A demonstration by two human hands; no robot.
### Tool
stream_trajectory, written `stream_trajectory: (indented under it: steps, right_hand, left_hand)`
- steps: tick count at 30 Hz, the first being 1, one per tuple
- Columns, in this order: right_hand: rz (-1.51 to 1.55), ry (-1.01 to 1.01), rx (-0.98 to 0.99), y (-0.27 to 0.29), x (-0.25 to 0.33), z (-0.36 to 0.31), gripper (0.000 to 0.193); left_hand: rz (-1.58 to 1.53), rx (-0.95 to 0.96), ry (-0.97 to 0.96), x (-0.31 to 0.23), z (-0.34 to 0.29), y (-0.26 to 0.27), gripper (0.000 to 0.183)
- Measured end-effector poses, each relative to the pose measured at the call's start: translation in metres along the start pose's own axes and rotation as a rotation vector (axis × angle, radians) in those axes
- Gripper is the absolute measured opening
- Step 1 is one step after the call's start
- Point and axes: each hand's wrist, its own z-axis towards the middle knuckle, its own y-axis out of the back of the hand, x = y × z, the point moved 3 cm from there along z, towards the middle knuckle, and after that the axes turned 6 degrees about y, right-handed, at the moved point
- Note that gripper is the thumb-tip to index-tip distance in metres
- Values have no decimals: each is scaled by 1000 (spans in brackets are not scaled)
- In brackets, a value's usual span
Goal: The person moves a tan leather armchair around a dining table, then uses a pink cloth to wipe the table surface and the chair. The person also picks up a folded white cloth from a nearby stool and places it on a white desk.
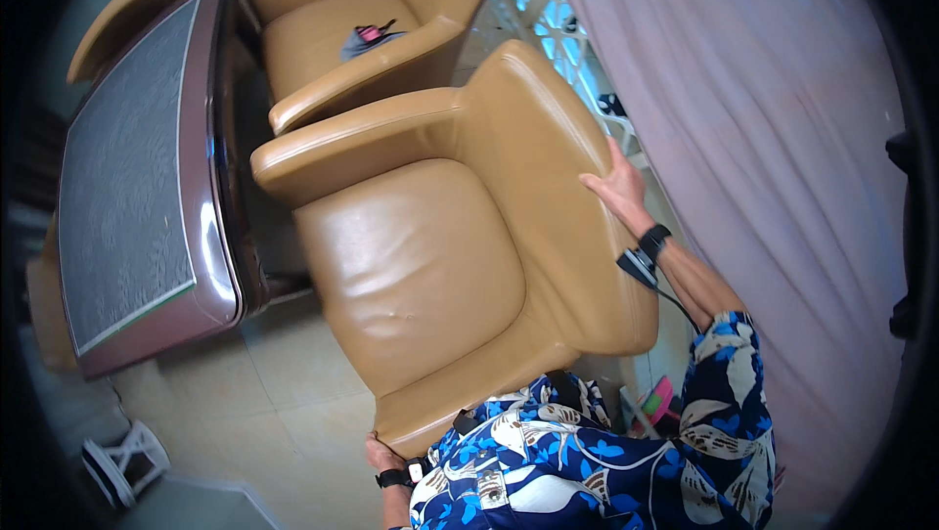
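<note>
A tan leather armchair (421, 266) stands right in front of me, its back toward the curtain and its seat toward the table. My right hand (622, 186) grips the top edge of its backrest, thumb on the front face and the other fingers partly hidden behind. Low in the view, my left hand (380, 454) is closed around the front end of the near armrest (430, 424); most of its fingers are out of sight under the leather. Both wrists carry black straps, and a small dark device with a cable sits by the right one.
A dark table (210, 237) with a grey patterned top is on the left. Beyond my chair is a second tan armchair (333, 31) with a grey and pink cloth item (370, 39) on it. A pink curtain (763, 139) hangs along the right. A white stool (127, 462) stands lower left.
</note>
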Motion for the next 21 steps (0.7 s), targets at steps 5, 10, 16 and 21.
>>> stream_trajectory:
  steps: [5, 10, 16, 21]
  right_hand:
    - [-23, 37, -64, -3, -6, 13, 87]
    - [21, -15, -10, -2, 2, 18, 88]
    - [-9, 81, -57, -2, -11, 4, 93]
    - [-106, 61, -21, 5, -16, -15, 97]
  left_hand:
    - [-12, 117, -11, -13, -11, -7, 40]
    - [8, 124, -26, -9, 20, 5, 42]
    - [-32, 150, -24, -7, 10, -3, 41]
    - [-19, 213, 24, -7, 25, -5, 43]
